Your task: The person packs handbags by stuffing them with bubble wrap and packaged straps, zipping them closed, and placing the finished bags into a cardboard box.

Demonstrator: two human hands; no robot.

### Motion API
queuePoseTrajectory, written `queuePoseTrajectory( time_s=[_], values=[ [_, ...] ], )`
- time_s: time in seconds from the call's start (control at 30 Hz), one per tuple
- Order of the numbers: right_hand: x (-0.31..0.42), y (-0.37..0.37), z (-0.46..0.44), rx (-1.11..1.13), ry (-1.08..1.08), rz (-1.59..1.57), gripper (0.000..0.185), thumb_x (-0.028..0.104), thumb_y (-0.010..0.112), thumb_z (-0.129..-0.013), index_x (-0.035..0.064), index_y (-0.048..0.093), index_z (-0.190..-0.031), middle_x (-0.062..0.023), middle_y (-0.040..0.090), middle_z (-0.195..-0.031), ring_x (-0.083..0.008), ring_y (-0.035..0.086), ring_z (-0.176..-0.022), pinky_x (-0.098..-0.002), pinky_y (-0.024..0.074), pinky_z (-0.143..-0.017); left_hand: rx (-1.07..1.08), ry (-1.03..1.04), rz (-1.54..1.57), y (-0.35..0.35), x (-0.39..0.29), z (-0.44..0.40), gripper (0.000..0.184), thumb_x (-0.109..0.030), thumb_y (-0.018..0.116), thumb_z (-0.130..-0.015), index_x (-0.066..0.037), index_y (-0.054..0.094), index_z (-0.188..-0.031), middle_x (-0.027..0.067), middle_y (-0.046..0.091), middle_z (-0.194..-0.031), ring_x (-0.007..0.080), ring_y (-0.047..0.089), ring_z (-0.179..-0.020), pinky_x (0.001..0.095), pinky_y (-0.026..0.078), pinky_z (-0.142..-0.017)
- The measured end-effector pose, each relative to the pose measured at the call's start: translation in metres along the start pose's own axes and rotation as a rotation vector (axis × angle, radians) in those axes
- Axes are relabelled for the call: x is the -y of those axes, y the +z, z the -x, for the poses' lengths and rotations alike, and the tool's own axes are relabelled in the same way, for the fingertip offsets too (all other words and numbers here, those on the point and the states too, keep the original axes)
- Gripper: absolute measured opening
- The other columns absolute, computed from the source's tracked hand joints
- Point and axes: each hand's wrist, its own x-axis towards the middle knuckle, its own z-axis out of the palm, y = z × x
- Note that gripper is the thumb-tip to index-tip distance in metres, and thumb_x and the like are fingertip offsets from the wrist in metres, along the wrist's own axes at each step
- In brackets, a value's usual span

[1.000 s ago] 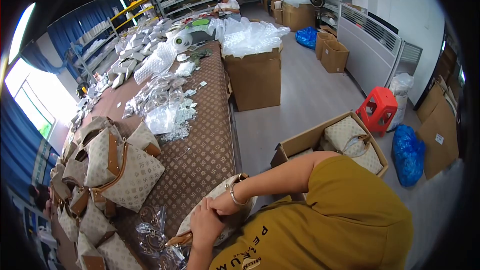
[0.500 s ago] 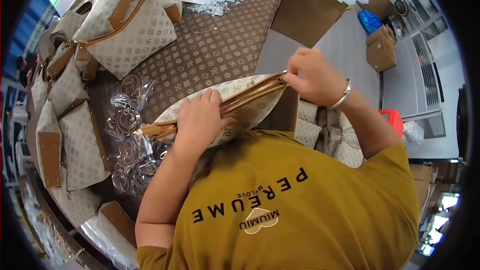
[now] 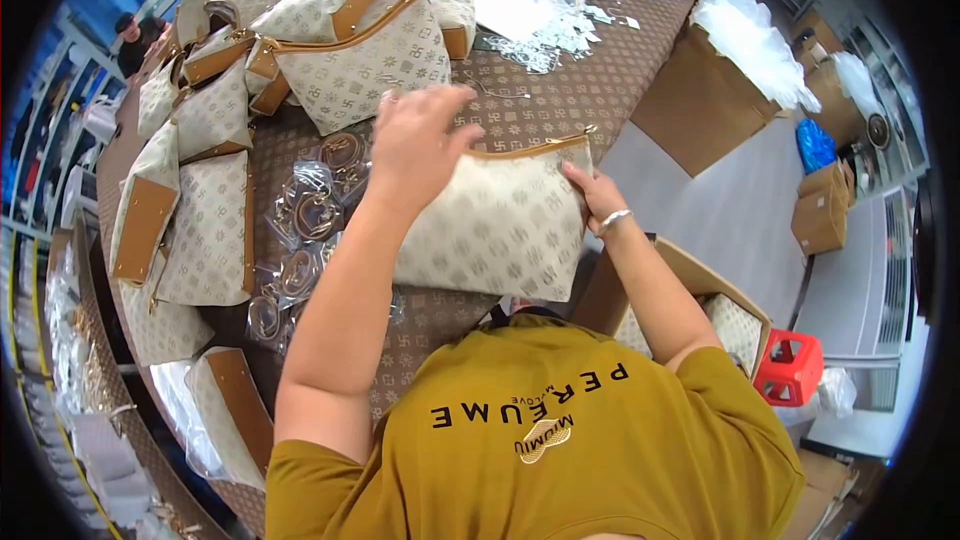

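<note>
A cream patterned handbag (image 3: 500,225) with brown trim along its top edge stands in front of my chest, one broad side facing me. My right hand (image 3: 602,202) grips its right side just below the upper corner, where a metal zipper end sticks out. Raised over the bag's upper left part is my left hand (image 3: 415,145), its fingers stretched and thumb apart, holding nothing. That hand and forearm hide the bag's left end. Left of the bag lie coiled brown straps (image 3: 315,215) in clear plastic wrappers.
Similar handbags (image 3: 370,70) are piled along the table's left and far side. Clear plastic packets (image 3: 540,25) lie at the back of the brown patterned table (image 3: 600,80). Cardboard boxes (image 3: 700,105) stand to the right, one beside me holding bags. A red stool (image 3: 790,368) is at right.
The handbag has turned from zipper side up to broad side facing me. My left hand has let go and lifted; my right hand has moved from the zipper end to the bag's side.
</note>
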Motion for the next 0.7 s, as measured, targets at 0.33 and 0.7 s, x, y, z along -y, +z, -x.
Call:
queuePoseTrajectory(
  time_s=[0.33,0.7],
  values=[
    [0.204,-0.029,-0.019,-0.061,-0.98,1.199,0.036,0.028,0.037,-0.093,0.0015,0.05,-0.113,-0.0201,0.055,-0.106,-0.0336,0.052,-0.097,-0.04,0.0375,-0.091,0.012,-1.637,1.074,0.043,-0.037,0.157,0.071,-0.042,0.054,-0.087,-0.006,0.02,-0.137,0.013,0.032,-0.135,0.0272,0.036,-0.121,0.0396,0.034,-0.094],
    [0.026,0.156,-0.089,0.858,-0.869,1.423,0.046,0.035,0.038,-0.092,0.0049,0.044,-0.126,-0.0213,0.055,-0.11,-0.0347,0.046,-0.11,-0.046,0.0247,-0.101,-0.013,-1.658,1.224,0.068,-0.037,0.149,0.077,-0.045,0.056,-0.084,-0.012,0.014,-0.139,0.01,0.031,-0.138,0.0255,0.03,-0.125,0.0461,0.032,-0.093]
  ],
)
